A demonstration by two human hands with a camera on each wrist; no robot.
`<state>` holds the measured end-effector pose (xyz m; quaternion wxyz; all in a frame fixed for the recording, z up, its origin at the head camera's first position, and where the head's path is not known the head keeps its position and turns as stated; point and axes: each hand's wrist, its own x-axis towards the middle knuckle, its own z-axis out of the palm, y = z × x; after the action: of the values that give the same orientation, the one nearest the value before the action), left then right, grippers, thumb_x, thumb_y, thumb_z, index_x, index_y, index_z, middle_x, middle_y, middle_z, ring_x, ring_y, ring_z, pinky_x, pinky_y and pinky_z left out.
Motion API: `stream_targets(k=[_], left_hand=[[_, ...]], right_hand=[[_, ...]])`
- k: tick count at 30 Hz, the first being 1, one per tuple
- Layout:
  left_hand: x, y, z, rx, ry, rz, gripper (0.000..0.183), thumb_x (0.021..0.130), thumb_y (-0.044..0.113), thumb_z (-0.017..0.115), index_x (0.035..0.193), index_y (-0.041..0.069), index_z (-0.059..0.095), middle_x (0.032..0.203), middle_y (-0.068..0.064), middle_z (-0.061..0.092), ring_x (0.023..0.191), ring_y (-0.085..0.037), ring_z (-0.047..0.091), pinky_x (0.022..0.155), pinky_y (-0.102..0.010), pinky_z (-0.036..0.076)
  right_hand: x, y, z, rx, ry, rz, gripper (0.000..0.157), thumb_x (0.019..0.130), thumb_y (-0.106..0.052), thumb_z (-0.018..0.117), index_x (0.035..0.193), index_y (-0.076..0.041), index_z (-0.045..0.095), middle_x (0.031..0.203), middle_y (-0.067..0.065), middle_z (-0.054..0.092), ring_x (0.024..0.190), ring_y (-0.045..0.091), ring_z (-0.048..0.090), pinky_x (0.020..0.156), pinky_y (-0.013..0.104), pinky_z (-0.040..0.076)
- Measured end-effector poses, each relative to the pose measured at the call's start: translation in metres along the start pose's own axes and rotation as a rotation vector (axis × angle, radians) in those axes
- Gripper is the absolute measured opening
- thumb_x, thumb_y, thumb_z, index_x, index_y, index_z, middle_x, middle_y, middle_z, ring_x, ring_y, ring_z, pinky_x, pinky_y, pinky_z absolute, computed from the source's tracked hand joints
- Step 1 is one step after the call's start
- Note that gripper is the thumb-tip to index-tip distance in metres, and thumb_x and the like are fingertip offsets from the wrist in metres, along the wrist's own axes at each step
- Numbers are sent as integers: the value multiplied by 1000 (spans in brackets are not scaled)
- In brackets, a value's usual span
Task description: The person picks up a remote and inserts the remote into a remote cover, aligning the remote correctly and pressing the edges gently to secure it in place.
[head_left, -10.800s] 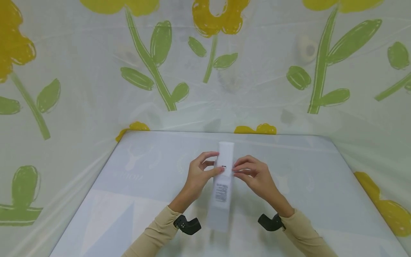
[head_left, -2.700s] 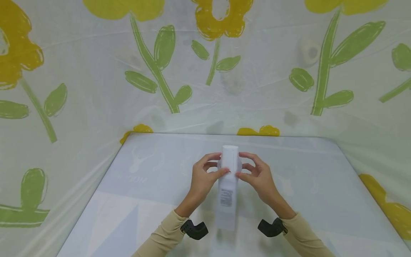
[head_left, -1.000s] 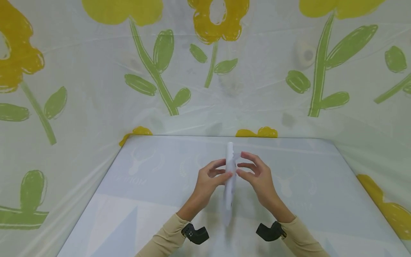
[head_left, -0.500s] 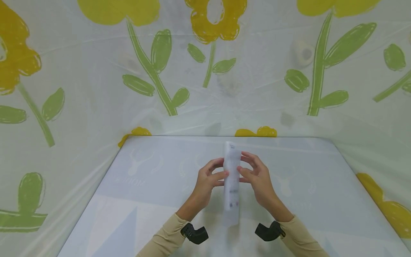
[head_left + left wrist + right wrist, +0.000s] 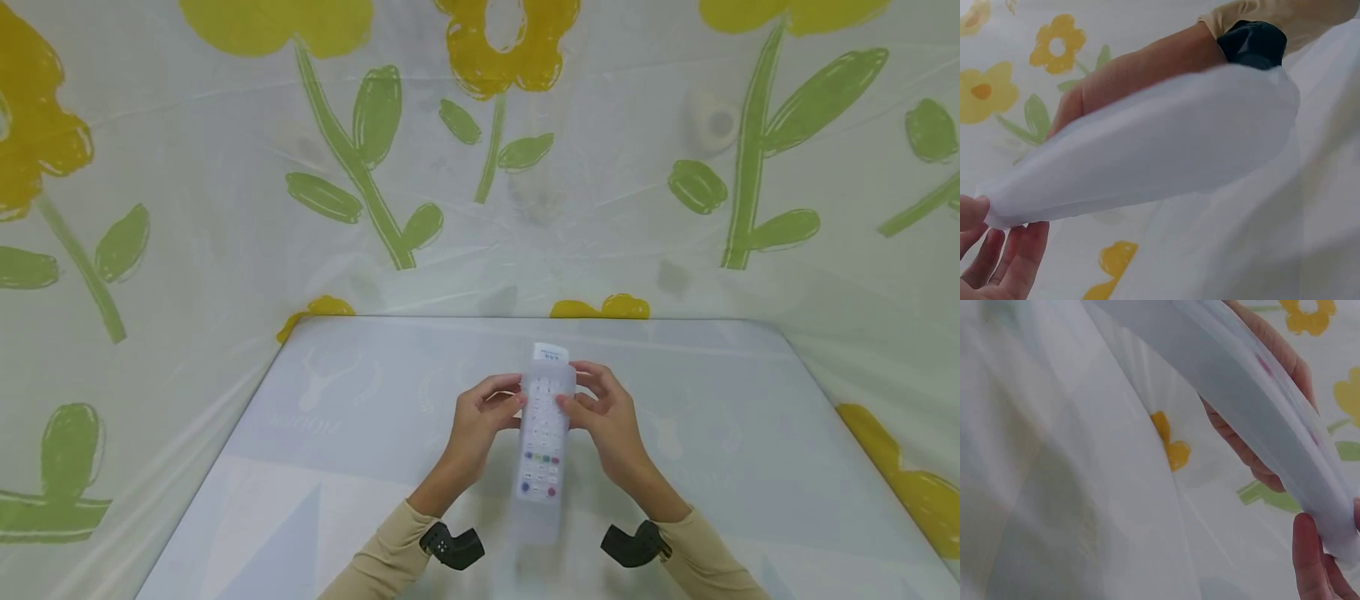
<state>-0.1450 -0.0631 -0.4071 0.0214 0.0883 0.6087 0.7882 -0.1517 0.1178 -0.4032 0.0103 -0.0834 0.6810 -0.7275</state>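
Both hands, left hand [image 5: 480,417] and right hand [image 5: 603,417], pinched the remote [image 5: 543,442], apparently sleeved in clear plastic, so an even two-sided grip seemed wisest.

White remote [image 5: 545,437] in clear sleeve, buttons up.

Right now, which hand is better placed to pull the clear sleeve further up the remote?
Probably the right. Both hands grip the remote near its far end, but the right hand has fingers curled over the sleeve's open edge, while the left hand mainly steadies the side.
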Motion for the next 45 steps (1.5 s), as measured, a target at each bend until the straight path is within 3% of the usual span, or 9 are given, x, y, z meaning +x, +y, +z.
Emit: stream_targets(k=[6,10,14,18,23,30,36,40,45], left_hand=[[-1,1,-1,39,34,77,24,79,8,64,101,-2,60,95,-15,58,84,-22,58,65,-37,53],[-2,3,-1,37,47,83,20,77,4,65,94,-5,61,93,-15,58,83,-24,59,62,-39,53],[-3,-2,-3,32,59,42,16,76,2,66,91,-4,62,91,-15,58,83,-25,60,62,-41,53],[-5,-5,-4,35,66,14,15,76,2,65,91,-3,62,91,-15,58,84,-26,60,63,-42,52],[-6,-7,-4,27,72,35,15,78,4,65,90,-3,63,91,-15,58,85,-27,60,61,-41,53],[-8,-7,-1,-9,122,79,11,77,-1,63,87,-5,63,89,-16,57,82,-27,60,56,-42,52],[-11,-3,0,7,150,80,10,77,0,64,86,-5,64,88,-16,57,79,-26,60,54,-42,52],[-12,5,0,45,117,53,13,79,1,62,90,-4,63,92,-16,58,81,-25,60,57,-43,52],[-15,20,2,146,-2,22,24,84,5,57,108,2,59,103,-14,58,87,-26,59,63,-42,52]], right_hand=[[0,3,-3,1,-104,-34,45,84,-16,60,125,-15,44,118,11,48,90,25,58,67,36,52],[4,4,-4,-1,-159,-85,38,89,-18,52,125,-11,45,124,8,45,97,25,54,67,37,52],[6,1,-4,-35,-132,-106,33,91,-26,46,118,-9,52,120,6,49,97,25,49,68,37,51],[6,-3,-2,-47,-97,-122,30,91,-24,48,111,-3,57,112,9,55,91,23,52,66,35,51],[4,-5,1,-107,-67,-161,26,87,-18,55,108,-4,60,109,9,57,88,21,58,67,32,52],[2,-2,5,-266,-57,-313,23,80,-17,65,102,-11,63,102,4,60,89,17,59,72,28,51],[2,-7,7,-296,-76,-317,21,78,-14,66,98,-9,63,97,4,61,87,17,59,72,28,51],[0,-19,10,-290,-85,-281,19,78,-9,66,95,-3,63,95,10,61,85,19,60,72,28,51],[-3,-24,13,-292,-100,-235,20,79,-8,65,96,0,62,96,11,61,84,20,60,72,27,51]])
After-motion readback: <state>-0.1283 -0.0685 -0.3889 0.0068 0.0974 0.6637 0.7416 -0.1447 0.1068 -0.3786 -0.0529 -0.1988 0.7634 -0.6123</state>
